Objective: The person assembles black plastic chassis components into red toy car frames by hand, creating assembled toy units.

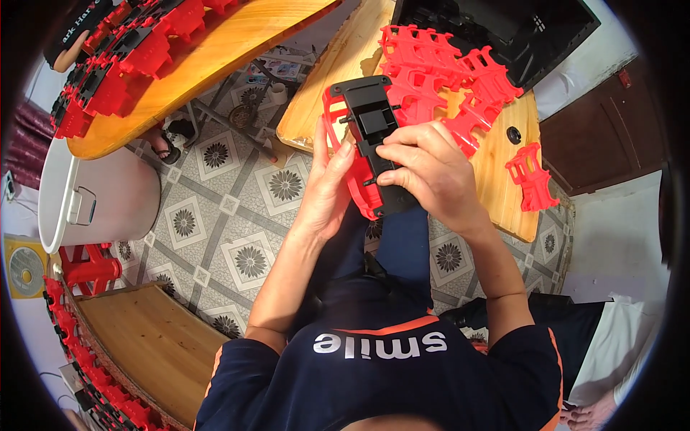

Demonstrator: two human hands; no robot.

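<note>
In front of me, above the gap between the table and my lap, my left hand (pixel 328 190) grips a red plastic shell (pixel 361 188) along its left side, thumb on top. A long black plastic base (pixel 361 93) with a square recess and small side pegs lies against the shell. My right hand (pixel 435 169) has its fingers bent and pinched on the base's right edge. Whether a small part sits between those fingertips is hidden. Beyond the right hand, several red plastic frames (pixel 417 93) lie heaped on the wooden table (pixel 489 190).
A single red frame (pixel 532 177) and a small black round piece (pixel 513 135) rest at the table's right. Behind stands a black screen (pixel 496 36). More red-and-black parts (pixel 136 72) line a wooden table at left, above a white bucket (pixel 108 201). Other people are partly visible.
</note>
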